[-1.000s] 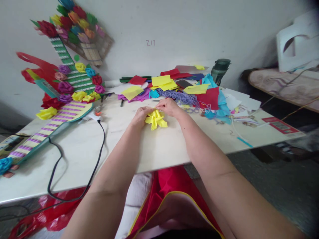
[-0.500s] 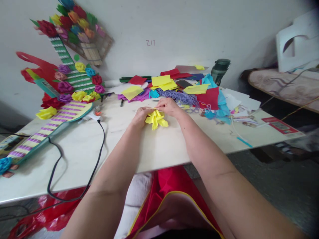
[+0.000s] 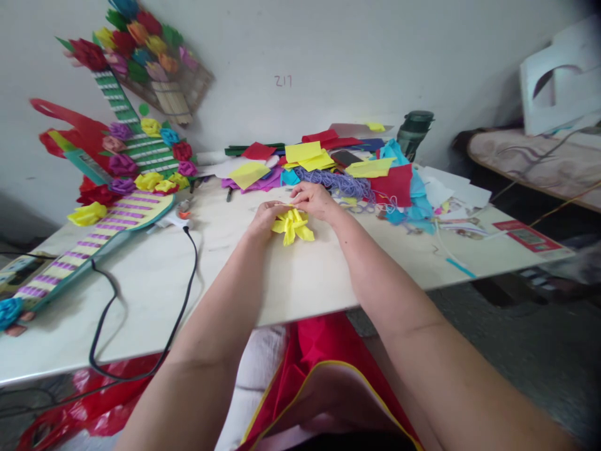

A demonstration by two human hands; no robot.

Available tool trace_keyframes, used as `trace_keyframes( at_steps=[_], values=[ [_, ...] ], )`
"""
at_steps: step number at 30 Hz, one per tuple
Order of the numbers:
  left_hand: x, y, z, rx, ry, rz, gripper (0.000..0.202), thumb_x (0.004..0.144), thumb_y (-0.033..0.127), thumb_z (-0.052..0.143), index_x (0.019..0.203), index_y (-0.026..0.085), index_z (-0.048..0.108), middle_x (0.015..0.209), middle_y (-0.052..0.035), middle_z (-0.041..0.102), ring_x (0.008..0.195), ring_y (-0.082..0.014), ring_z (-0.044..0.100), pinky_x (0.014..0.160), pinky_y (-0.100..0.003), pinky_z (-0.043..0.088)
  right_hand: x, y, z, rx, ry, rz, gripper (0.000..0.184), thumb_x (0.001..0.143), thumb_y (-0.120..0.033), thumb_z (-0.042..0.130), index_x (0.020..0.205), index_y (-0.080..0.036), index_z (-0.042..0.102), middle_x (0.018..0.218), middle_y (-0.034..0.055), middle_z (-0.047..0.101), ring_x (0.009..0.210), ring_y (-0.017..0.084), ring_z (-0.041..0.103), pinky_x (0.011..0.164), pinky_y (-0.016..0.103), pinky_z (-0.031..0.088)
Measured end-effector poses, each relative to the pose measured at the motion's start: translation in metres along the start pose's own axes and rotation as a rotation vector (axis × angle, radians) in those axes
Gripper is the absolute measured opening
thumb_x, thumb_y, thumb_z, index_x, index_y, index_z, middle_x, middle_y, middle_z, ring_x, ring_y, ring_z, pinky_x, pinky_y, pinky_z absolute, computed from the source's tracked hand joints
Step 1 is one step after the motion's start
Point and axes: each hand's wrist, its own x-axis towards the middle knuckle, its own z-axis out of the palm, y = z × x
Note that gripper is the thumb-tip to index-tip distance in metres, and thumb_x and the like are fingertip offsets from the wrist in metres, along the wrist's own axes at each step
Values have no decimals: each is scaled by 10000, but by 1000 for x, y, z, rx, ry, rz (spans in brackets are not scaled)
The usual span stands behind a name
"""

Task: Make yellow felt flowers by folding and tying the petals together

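Observation:
A yellow paper flower [image 3: 293, 228] hangs just above the white table, its petals spread toward me. My left hand [image 3: 266, 219] is closed on the flower's far end from the left side. From the right, my right hand [image 3: 312, 199] pinches at the same end, fingertips close to those of the left. The exact spot where the fingers meet is small, and I cannot make out whether a thread or stem is between them. Behind the hands lies a bundle of purple yarn [image 3: 345, 183].
Yellow paper sheets [image 3: 303, 152] and other coloured paper pile up at the back, beside a dark green bottle [image 3: 415, 134]. At left stands a flower-decorated board [image 3: 106, 235]. A glue gun [image 3: 176, 217] lies near it, its black cord [image 3: 190, 282] looping over the table's front edge.
Both hands and the yellow flower have shifted very slightly to the left. The grip looks the same, and nothing else has moved.

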Motion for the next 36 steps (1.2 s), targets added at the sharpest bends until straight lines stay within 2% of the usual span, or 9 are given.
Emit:
trace_keyframes(
  at_steps=[6,12,18,22,26,32,36],
  values=[
    [1,-1,-2,18,-27,18,232,517,289,717,614,166,545,497,20,553,441,-111,503,471,-237,366,0,1,1,79,14,0,110,700,-116,703,712,-191,783,956,40,692,857,149,641,829,292,510],
    [1,-1,-2,0,-53,26,209,540,283,707,619,166,553,505,21,550,443,-109,500,473,-237,370,0,2,2,138,33,6,92,692,-130,706,701,-187,778,941,41,686,836,145,636,800,291,520],
    [4,-4,-3,-6,-58,45,284,595,357,763,626,168,553,519,20,549,452,-108,505,472,-236,372,1,3,5,116,53,2,99,707,-140,679,671,-182,762,944,44,684,836,152,634,800,301,522],
    [4,-4,-4,5,-74,57,353,577,413,811,663,159,582,550,11,579,468,-107,526,477,-233,382,1,0,5,103,38,18,100,707,-134,675,667,-174,757,946,56,688,845,163,646,817,313,519],
    [3,-1,-4,27,-80,52,351,576,401,819,650,159,575,537,13,578,454,-103,519,465,-229,373,2,-2,4,98,34,29,100,684,-99,677,636,-156,743,863,54,698,831,159,653,801,287,509],
    [1,2,-3,71,-66,22,333,576,389,823,657,152,605,521,-1,600,438,-115,533,454,-232,380,1,3,0,41,9,102,33,668,-185,722,659,-163,745,725,10,689,763,166,642,765,292,499],
    [-1,4,-2,82,-63,24,339,548,386,832,666,150,619,521,-1,609,436,-116,535,447,-229,383,-1,7,-3,80,-23,52,69,674,-226,718,653,-163,738,721,4,688,757,154,627,764,286,501]
  ],
)
